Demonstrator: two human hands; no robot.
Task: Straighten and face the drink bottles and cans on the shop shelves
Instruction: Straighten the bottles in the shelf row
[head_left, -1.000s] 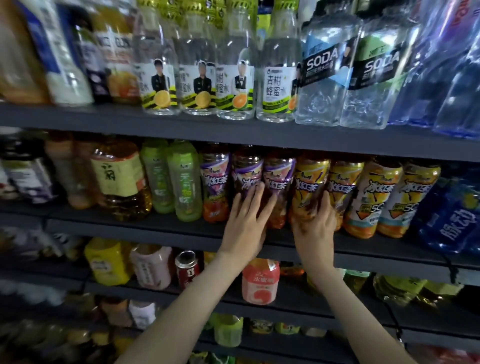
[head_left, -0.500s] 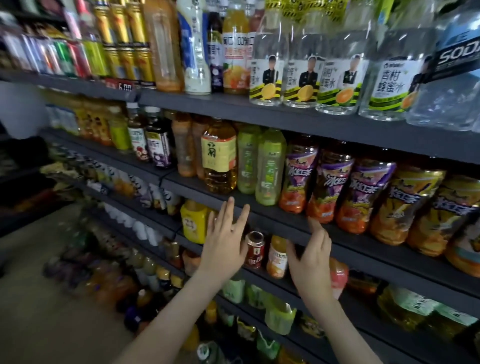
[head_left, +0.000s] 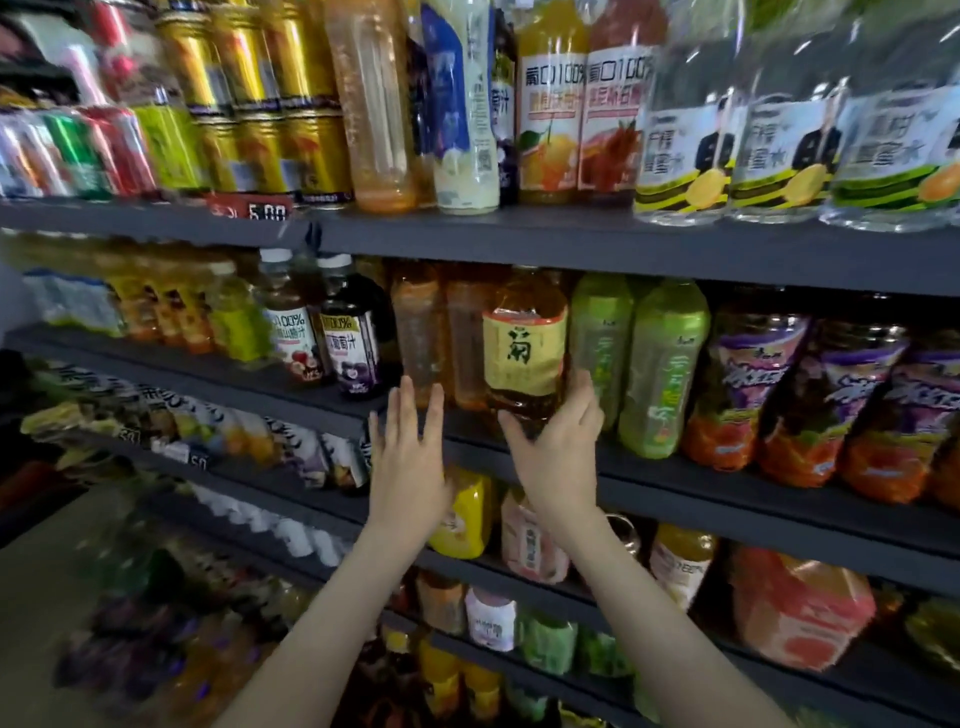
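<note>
Though left hand (head_left: 408, 467) flat, empty, right hand (head_left: 558, 457) round tea bottle (head_left: 524, 348) beside green bottles (head_left: 662, 364).

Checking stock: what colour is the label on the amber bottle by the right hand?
Yellow, with a dark green character: the label on the bottle, head view.

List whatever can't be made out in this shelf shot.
All in the head view:
1. The base of the yellow-label tea bottle is hidden behind the right hand that holds it.
2. The picture does not show whether the left hand touches the amber bottles behind its straight fingers.
3. The lower-left shelf goods are smeared by motion blur, so their labels are unreadable.
4. The caps of the top-shelf juice bottles are cut off by the upper edge.
</note>
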